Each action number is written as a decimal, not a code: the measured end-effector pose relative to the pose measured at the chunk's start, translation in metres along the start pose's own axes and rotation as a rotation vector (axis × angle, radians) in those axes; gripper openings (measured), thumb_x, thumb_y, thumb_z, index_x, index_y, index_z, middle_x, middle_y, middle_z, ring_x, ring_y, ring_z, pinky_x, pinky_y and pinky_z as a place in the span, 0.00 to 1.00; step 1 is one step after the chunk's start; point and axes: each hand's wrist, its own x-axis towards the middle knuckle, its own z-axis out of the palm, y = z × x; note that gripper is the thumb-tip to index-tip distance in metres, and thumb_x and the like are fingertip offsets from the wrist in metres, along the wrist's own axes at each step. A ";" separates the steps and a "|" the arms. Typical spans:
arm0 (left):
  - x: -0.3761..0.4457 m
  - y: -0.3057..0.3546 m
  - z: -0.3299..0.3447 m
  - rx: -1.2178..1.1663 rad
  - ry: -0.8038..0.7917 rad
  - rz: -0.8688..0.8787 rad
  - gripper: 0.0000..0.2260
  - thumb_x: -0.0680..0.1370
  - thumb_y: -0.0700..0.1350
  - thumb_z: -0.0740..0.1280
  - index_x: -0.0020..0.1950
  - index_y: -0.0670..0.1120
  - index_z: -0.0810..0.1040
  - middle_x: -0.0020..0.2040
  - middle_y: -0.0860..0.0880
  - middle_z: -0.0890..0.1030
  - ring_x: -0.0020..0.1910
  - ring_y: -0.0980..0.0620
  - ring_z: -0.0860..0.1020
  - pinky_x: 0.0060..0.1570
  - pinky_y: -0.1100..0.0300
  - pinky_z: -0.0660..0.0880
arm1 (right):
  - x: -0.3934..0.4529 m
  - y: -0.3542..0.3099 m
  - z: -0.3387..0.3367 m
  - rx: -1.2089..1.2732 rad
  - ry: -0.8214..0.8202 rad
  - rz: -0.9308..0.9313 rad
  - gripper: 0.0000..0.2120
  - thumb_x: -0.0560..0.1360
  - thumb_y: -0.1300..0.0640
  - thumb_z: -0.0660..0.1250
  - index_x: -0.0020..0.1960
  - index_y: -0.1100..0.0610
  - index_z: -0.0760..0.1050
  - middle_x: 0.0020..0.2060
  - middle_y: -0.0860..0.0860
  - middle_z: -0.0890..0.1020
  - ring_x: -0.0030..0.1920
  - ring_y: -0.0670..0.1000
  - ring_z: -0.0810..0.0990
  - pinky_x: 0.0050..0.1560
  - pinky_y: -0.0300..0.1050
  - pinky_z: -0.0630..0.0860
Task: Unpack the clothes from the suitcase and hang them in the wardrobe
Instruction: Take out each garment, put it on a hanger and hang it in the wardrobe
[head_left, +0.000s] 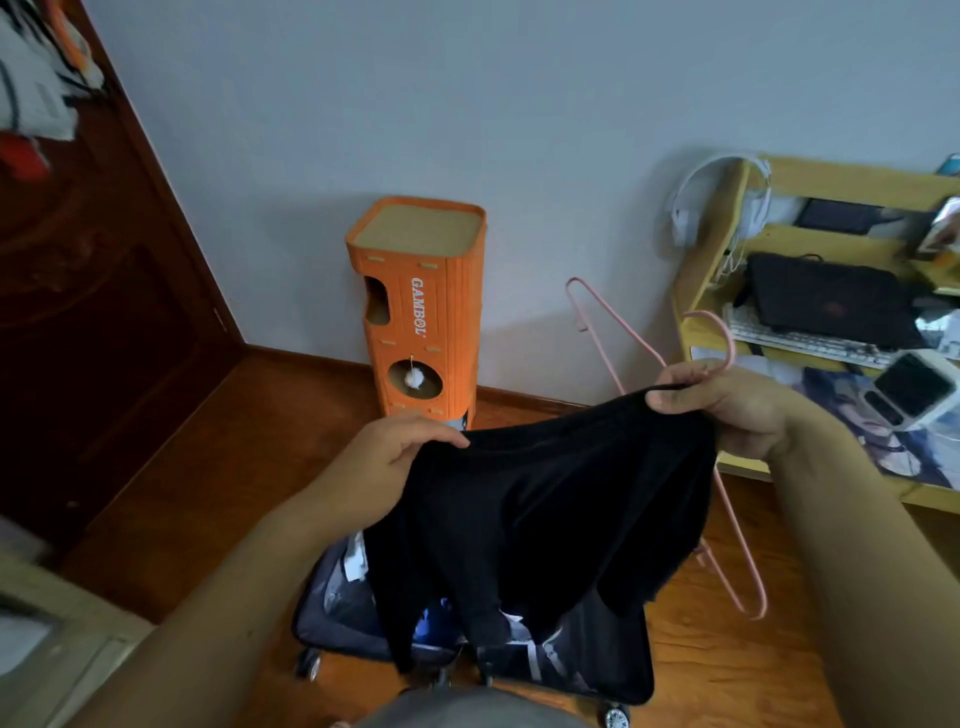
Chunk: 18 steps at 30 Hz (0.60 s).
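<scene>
A black garment (545, 509) hangs stretched between both hands above an open dark suitcase (618, 660) on the floor. My left hand (387, 457) grips the garment's left top edge. My right hand (727, 405) pinches the right top edge together with a pink hanger (613, 338), whose hook curls above the fingers and whose frame sticks out behind and below the cloth. Blue and white clothes (436, 623) lie inside the suitcase, mostly hidden by the garment. The dark wooden wardrobe (93, 291) stands at the left, with light clothes (36, 78) hanging inside.
An orange cardboard cat tower (421, 306) stands against the wall ahead. A yellow wooden desk (831, 249) with a laptop, keyboard and headphones fills the right side. The floor is reddish wood (218, 467). A pale piece of furniture (47, 639) sits at the lower left.
</scene>
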 end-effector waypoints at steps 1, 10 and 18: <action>0.003 0.000 -0.005 0.093 -0.045 0.019 0.25 0.82 0.29 0.56 0.61 0.55 0.84 0.54 0.66 0.78 0.59 0.61 0.77 0.60 0.70 0.70 | 0.000 0.001 0.003 0.002 -0.005 -0.009 0.08 0.66 0.64 0.77 0.37 0.65 0.78 0.32 0.58 0.81 0.30 0.52 0.82 0.29 0.41 0.78; -0.012 0.004 -0.015 0.476 -0.107 -0.166 0.16 0.82 0.34 0.61 0.54 0.50 0.85 0.53 0.55 0.78 0.52 0.58 0.77 0.49 0.74 0.68 | 0.006 0.008 0.019 -0.124 0.035 -0.026 0.25 0.50 0.54 0.87 0.39 0.63 0.79 0.34 0.59 0.80 0.34 0.55 0.80 0.35 0.45 0.79; -0.005 -0.007 0.022 0.758 0.525 -0.482 0.20 0.83 0.58 0.56 0.36 0.50 0.75 0.39 0.52 0.76 0.29 0.57 0.68 0.31 0.58 0.66 | 0.001 0.024 0.071 -0.105 -0.133 -0.141 0.07 0.67 0.68 0.74 0.39 0.68 0.76 0.30 0.57 0.78 0.30 0.50 0.78 0.30 0.39 0.74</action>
